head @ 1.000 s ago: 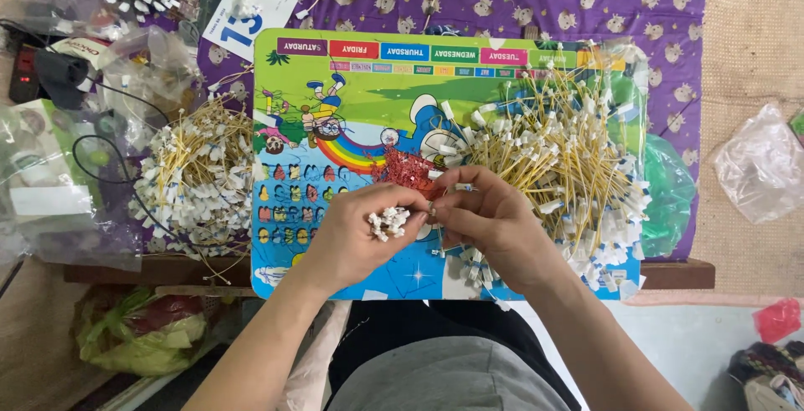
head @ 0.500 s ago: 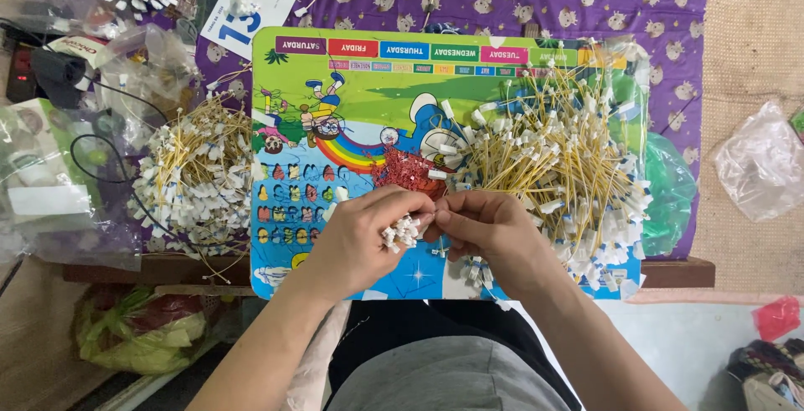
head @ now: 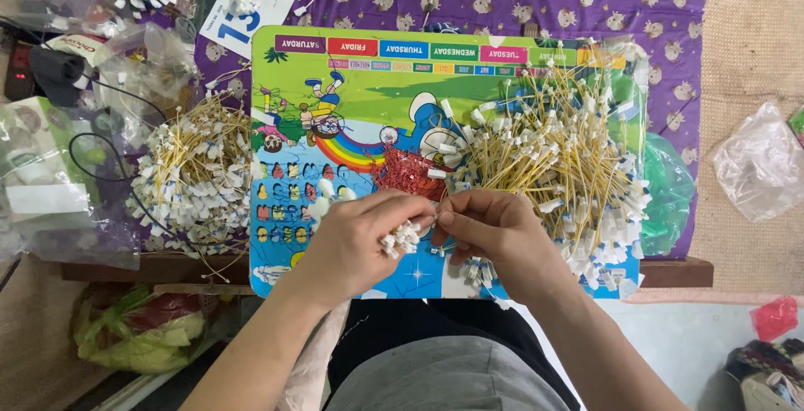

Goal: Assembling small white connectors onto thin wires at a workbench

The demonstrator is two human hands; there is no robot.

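While left hand [head: 356, 239] clutches white-tipped wires [head: 400, 237], tips pointing right, right hand [head: 490, 231] touching

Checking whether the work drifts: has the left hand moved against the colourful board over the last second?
Yes, slightly. The left hand has shifted right along the colourful board, closing on the right hand, clutching white connectors.

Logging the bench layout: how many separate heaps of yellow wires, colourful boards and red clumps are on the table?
Heaps of yellow wires with white ends: 2, left heap and right heap
Colourful cartoon board: 1
Red clump: 1
Total: 4
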